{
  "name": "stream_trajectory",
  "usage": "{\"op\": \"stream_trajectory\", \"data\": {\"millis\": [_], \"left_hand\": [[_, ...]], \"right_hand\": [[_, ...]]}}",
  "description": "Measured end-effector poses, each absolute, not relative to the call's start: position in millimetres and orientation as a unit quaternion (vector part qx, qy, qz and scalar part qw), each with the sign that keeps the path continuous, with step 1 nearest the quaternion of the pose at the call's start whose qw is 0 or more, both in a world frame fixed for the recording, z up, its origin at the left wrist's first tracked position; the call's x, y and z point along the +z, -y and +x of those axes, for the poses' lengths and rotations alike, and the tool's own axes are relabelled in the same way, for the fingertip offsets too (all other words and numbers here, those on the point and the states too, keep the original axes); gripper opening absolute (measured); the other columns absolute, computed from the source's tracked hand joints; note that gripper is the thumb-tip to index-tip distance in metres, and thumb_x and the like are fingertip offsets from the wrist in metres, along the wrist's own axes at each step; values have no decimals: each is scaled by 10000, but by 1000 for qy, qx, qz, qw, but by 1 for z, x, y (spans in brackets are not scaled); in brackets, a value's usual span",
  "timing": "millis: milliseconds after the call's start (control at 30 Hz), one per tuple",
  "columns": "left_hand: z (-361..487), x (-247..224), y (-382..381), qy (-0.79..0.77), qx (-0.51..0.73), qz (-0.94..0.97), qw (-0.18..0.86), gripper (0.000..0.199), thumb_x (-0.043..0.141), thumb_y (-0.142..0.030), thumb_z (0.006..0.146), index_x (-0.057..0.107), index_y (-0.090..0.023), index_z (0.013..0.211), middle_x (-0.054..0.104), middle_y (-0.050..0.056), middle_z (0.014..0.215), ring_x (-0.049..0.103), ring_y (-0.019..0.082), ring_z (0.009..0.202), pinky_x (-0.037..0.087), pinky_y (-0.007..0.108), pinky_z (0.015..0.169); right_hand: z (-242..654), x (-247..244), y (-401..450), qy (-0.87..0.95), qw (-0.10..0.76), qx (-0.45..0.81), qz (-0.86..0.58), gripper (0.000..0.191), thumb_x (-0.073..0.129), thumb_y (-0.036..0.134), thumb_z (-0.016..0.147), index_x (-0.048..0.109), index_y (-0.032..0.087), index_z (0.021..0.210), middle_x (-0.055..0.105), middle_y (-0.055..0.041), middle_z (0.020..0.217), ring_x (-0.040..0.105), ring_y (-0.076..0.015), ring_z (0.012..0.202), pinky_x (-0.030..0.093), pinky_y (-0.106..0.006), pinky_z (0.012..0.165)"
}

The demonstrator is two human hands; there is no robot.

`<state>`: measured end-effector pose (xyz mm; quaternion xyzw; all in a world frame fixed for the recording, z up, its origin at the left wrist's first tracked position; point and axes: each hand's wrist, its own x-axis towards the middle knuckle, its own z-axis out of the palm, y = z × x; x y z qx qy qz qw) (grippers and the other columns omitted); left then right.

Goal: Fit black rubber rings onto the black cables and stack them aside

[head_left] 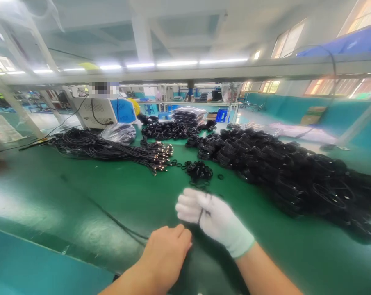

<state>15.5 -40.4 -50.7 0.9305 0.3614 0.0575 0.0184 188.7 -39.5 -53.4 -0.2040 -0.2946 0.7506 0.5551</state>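
My left hand [169,250] is bare and closed around a black cable [120,225]. The cable trails away across the green tabletop to the left, part of it blurred. Just right of it, my right hand [210,217] wears a white glove with a pale green cuff, its fingers curled. A thin black strand [200,216] runs through this hand, under the thumb; whether it is the same cable or a ring I cannot tell. Beyond the glove lies a small heap of black rings [199,170], a few of them loose around it.
A bundle of black cables [111,147] with metal ends lies at left. Coiled black cables [271,164] are piled along the right, more coils [173,129] at the back. A white and blue machine [108,110] stands behind the bundle. A shelf beam [185,73] crosses above the green table [111,188].
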Motion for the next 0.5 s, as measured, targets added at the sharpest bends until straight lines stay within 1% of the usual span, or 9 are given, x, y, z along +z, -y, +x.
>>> {"op": "stream_trajectory", "data": {"millis": [67,133,167,200,267,333,400,467,500], "left_hand": [[15,-23,40,-303,91,948,-21,171,495,-252,868,575,-194,728,617,21,706,550,164,629,350,278,579],[12,3,27,-265,126,956,-16,185,552,-327,847,590,-194,724,607,13,702,537,160,671,355,277,616],[11,12,19,-255,139,957,18,185,580,-349,830,605,-196,728,608,6,711,534,154,688,362,270,632],[10,18,11,-251,148,954,75,170,606,-348,812,620,-199,732,613,-3,724,536,143,698,373,257,641],[10,19,-2,-259,171,923,229,116,652,-306,772,646,-194,740,624,-15,750,548,122,699,401,223,640],[12,7,-8,-280,196,865,368,74,645,-241,758,656,-169,745,633,-8,759,564,116,692,426,202,624],[14,-12,-9,-302,216,817,442,111,567,-209,799,653,-149,765,644,6,765,579,128,707,444,209,631],[11,-32,-9,-328,219,806,441,197,457,-204,859,640,-155,802,654,13,797,589,145,744,450,223,652],[9,-42,-8,-345,214,816,411,234,409,-205,882,629,-166,812,655,13,810,589,150,752,447,230,653]], "right_hand": [[183,-60,45,325,489,790,-178,299,655,287,811,591,102,1038,663,-109,880,650,-202,796,466,-427,831],[178,-63,52,350,408,834,-124,324,656,291,804,596,69,1032,667,-130,846,660,-224,768,478,-446,793],[175,-63,55,353,378,850,-101,355,657,307,798,592,60,1044,669,-146,855,664,-245,773,481,-464,777],[173,-62,58,350,354,863,-87,392,664,322,786,584,58,1065,671,-160,878,667,-267,792,482,-480,766],[169,-59,61,332,326,882,-75,471,690,348,750,561,78,1114,670,-160,926,664,-291,840,480,-490,764],[166,-57,62,318,316,891,-70,515,723,373,709,547,117,1120,663,-124,940,659,-278,851,472,-489,781],[165,-54,61,318,334,885,-64,512,742,408,684,543,152,1081,646,-81,917,649,-238,810,463,-485,797],[167,-51,59,322,380,865,-63,486,745,432,682,540,174,1039,621,-43,869,622,-186,738,457,-471,807],[170,-49,58,322,409,851,-68,463,740,432,693,541,181,1027,609,-30,854,607,-167,715,455,-461,812]]}}
